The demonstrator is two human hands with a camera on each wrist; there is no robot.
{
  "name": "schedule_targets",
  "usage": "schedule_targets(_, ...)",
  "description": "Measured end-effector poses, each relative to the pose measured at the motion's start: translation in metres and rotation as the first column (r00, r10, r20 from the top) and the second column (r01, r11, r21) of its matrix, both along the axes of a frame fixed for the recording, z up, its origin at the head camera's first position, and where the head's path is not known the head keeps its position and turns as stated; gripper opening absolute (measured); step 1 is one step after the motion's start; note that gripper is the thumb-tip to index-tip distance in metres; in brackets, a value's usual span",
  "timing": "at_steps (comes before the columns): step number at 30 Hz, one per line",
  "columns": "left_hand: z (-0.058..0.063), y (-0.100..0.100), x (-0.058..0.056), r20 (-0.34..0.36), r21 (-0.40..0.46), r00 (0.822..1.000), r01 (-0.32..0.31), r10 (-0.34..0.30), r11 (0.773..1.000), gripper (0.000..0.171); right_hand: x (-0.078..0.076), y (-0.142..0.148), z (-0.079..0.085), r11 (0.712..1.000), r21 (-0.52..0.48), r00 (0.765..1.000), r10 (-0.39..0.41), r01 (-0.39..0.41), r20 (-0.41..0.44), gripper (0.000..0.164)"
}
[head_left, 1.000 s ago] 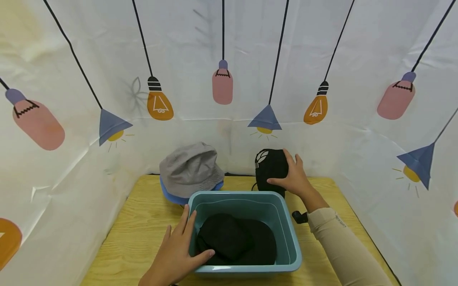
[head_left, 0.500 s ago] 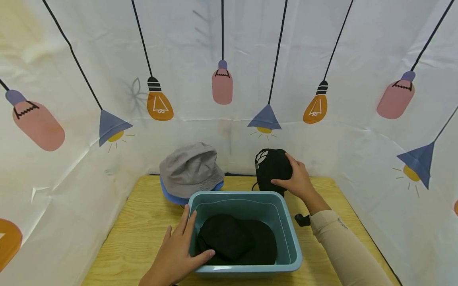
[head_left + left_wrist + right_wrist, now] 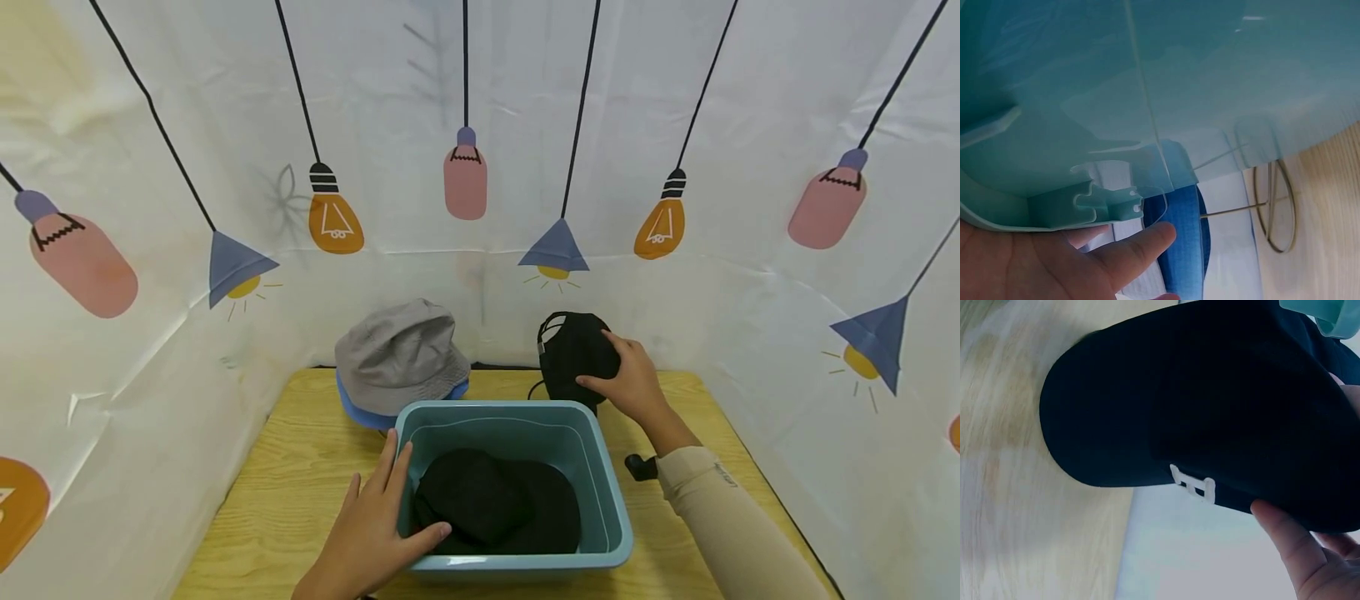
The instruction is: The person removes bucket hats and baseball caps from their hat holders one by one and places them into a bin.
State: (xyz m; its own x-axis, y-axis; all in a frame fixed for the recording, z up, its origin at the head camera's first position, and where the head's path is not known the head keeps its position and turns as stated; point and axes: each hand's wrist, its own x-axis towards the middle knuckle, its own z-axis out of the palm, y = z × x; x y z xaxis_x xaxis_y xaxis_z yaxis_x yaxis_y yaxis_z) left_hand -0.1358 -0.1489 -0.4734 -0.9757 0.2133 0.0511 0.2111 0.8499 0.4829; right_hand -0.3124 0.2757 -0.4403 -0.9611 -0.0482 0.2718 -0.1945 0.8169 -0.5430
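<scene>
At the back right of the table, my right hand point(image 3: 637, 383) grips a black baseball cap point(image 3: 573, 358) by its crown. The right wrist view shows that cap's brim and a white letter-like patch point(image 3: 1192, 484) on its front, with fingers and thumb on either side. My left hand point(image 3: 371, 517) rests on the left rim of a teal plastic tub point(image 3: 510, 406), fingers straight along the outside and thumb over the inside. Black headwear point(image 3: 472, 500) with a rounded crown and a broad flat part lies in the tub.
Behind the tub on the left, a grey bucket hat point(image 3: 397, 350) sits on blue headwear point(image 3: 363, 415). A thin cord loop point(image 3: 1279, 206) hangs near it in the left wrist view. The wooden table point(image 3: 262, 492) meets a printed white curtain point(image 3: 495, 325) at the back.
My right hand and the black cap it holds have shifted slightly to the right, and the cap has turned a little. The left hand and tub stay put.
</scene>
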Motion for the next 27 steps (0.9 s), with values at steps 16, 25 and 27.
schedule_targets(16,-0.001,0.0,-0.001,-0.01,-0.002,1.0,-0.004,0.004,1.0,0.116,0.006,0.006,0.012,1.0,0.02,0.997,-0.02,0.022,-0.069,0.086)
schedule_targets(25,0.0,0.0,0.001,-0.025,-0.002,1.0,-0.007,0.007,1.0,0.116,0.008,0.009,0.021,0.999,0.032,0.991,-0.009,0.013,-0.132,0.075)
schedule_targets(27,0.0,0.001,0.001,-0.024,0.004,1.0,-0.003,0.003,1.0,0.115,0.01,0.011,0.023,0.999,0.034,0.988,-0.01,0.016,-0.151,0.072)
